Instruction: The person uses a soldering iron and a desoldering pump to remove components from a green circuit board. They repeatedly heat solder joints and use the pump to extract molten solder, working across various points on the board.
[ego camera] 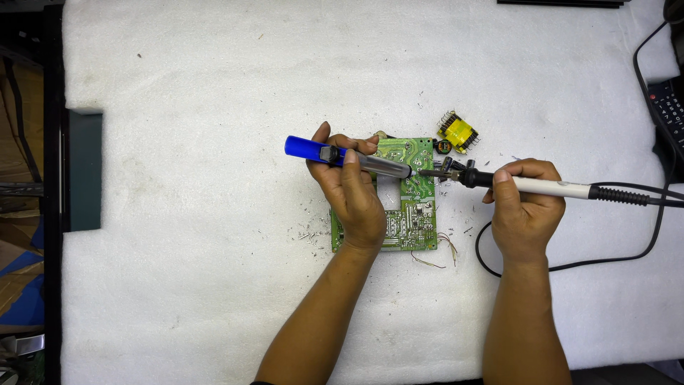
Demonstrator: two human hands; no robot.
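Fingers [354,158] clamp desolder pump [347,158], iron [531,185]; tips prob. meeting near circuit board [413,207] edge.

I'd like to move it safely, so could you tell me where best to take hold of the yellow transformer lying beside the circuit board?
Grip the yellow transformer from above across its tape-wrapped yellow body. The pin rows along two opposite edges look awkward to pinch, so avoid them.

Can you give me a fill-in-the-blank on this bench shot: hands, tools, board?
1. The left hand holds a desoldering pump with a ____ plunger end.
2. The right hand holds a soldering ____ with a white handle.
3. Both tool tips meet over the ____ circuit board.
4. A ____ transformer lies beyond the board.

Missing words: blue; iron; green; yellow
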